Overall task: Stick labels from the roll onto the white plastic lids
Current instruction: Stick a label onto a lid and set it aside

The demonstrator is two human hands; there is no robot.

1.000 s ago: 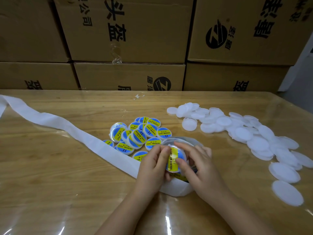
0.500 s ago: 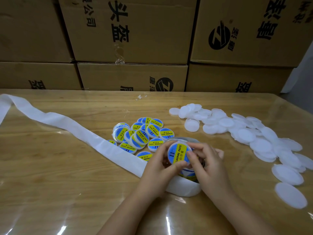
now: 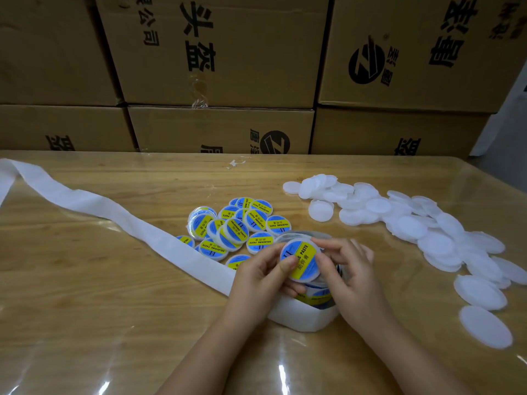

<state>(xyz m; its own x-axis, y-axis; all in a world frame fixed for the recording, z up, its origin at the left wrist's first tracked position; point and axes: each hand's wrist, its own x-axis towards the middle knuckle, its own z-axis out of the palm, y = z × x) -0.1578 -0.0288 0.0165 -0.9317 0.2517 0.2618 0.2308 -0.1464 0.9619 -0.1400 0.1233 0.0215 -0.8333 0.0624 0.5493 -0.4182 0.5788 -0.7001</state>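
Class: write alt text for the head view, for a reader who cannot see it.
Two hands hold one labelled lid over the label roll on a table; the left hand has its thumb on the blue and yellow label, the right hand pinches the rim. Finished lids lie behind, plain white lids to the right.

The held lid (image 3: 301,262) has a yellow band reading "G PASTE", its start covered, beside "II". The labelled lids (image 3: 236,229) at its ten o'clock read "SOLDERING PASTE". At twelve o'clock, the cardboard boxes (image 3: 228,81) bear black Chinese characters and a round "Z" logo (image 3: 366,62).
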